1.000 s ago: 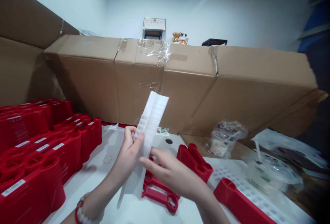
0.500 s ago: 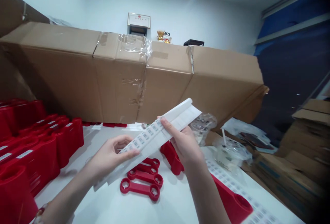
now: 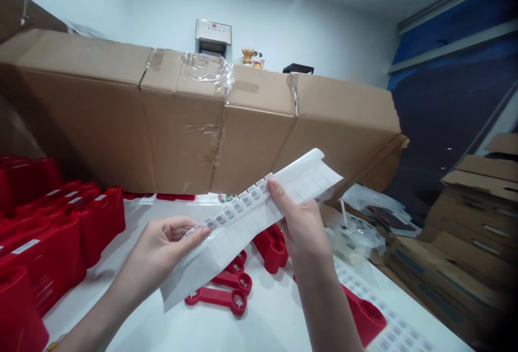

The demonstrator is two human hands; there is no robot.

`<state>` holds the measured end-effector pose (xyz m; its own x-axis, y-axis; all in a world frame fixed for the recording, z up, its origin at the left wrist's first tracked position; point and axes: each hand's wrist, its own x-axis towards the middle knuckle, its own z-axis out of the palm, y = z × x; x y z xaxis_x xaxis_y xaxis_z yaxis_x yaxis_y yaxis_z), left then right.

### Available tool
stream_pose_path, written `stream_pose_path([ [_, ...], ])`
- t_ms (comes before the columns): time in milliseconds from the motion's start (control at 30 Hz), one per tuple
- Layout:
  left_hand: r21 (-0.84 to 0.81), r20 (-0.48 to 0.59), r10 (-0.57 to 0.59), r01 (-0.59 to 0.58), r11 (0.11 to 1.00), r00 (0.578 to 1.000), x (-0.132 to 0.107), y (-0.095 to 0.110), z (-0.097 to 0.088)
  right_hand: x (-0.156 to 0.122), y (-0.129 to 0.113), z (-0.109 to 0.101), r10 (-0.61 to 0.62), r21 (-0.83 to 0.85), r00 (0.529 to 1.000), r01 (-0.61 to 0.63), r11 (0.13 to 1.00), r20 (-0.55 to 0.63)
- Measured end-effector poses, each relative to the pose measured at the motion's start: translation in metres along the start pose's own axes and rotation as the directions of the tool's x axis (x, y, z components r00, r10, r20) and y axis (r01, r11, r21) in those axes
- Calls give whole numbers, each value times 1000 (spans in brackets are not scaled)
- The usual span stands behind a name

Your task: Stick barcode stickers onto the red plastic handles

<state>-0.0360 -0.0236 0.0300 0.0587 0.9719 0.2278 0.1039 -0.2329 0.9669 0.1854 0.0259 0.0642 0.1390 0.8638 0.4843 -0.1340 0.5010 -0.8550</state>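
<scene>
Quick look at what we've got here: our two hands are holding up a long white label strip (image 3: 259, 222) w/ a row of small barcode labels (image 3: 237, 209) along its upper edge. Its long axis runs on a slant, low end at about 7 o'clock, high end pointing to about 2 o'clock, where the tip curls over a bit. It sits mid-view, in the air above a white table (image 3: 275, 325), in front of the big taped cardboard box (image 3: 182, 125).

Left hand (image 3: 162, 244) is at 8 o'clock, fingers curled and only part closed, pinching the strip's edge w/ the thumb. Right hand (image 3: 301, 222) is at about 1 o'clock from the left one, thumb flat on top of the strip by the labels, fingers behind it, so a firm grip.

Around the hands: rows of red plastic holders (image 3: 52, 233) w/ white labels stand at 9 o'clock, and their round sockets look empty where we can see in. Flat red dumbbell-shaped pieces (image 3: 218, 298) lie under the strip at 6 o'clock. Another red holder (image 3: 364, 314) sits at 4 o'clock on a barcode sheet (image 3: 392, 330). A clear plastic cup (image 3: 356, 236) w/ a straw in it stands at 3 o'clock, too blurry to tell what's inside.
</scene>
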Motion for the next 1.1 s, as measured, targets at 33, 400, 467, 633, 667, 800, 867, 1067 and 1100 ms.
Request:
stream_pose_path([
  [33, 9, 7, 8, -9, 1000, 1000, 1, -1, 0, 1, 2, 0, -6, 6, 1000, 6, 1000, -14],
  [400, -29, 285, 17, -9, 1000, 958, 6, -5, -2, -7, -5, 16, -25, -128, 1000, 26, 991, 6],
  [467, -35, 277, 49, -41, 999, 960, 4, -4, 1, -10, -6, 18, -20, -131, 998, 27, 991, 55],
  [633, -22, 200, 82, -79, 997, 976, 3, -5, 9, -11, -5, 21, 48, -95, 982, -30, 995, 184],
  [667, -21, 180, 77, -74, 997, 981, 4, -6, 9, -11, -5, 20, 52, -84, 979, -36, 996, 198],
  [800, -4, 139, 41, -41, 999, 989, 7, -10, 5, -8, -3, 18, 65, -114, 984, -47, 992, 164],
  [867, -26, 135, 4, -1, 1000, 991, 8, -10, 3, -7, -2, 16, 61, -135, 990, -43, 990, 127],
  [1067, -118, 98, 8, 3, 993, 995, 8, -8, -1, -4, 0, 16, 71, -64, 997, -70, 996, 21],
  [1100, -111, 114, 10, 3, 994, 993, 8, -8, -2, -3, 1, 16, 76, -46, 997, -76, 996, -1],
])
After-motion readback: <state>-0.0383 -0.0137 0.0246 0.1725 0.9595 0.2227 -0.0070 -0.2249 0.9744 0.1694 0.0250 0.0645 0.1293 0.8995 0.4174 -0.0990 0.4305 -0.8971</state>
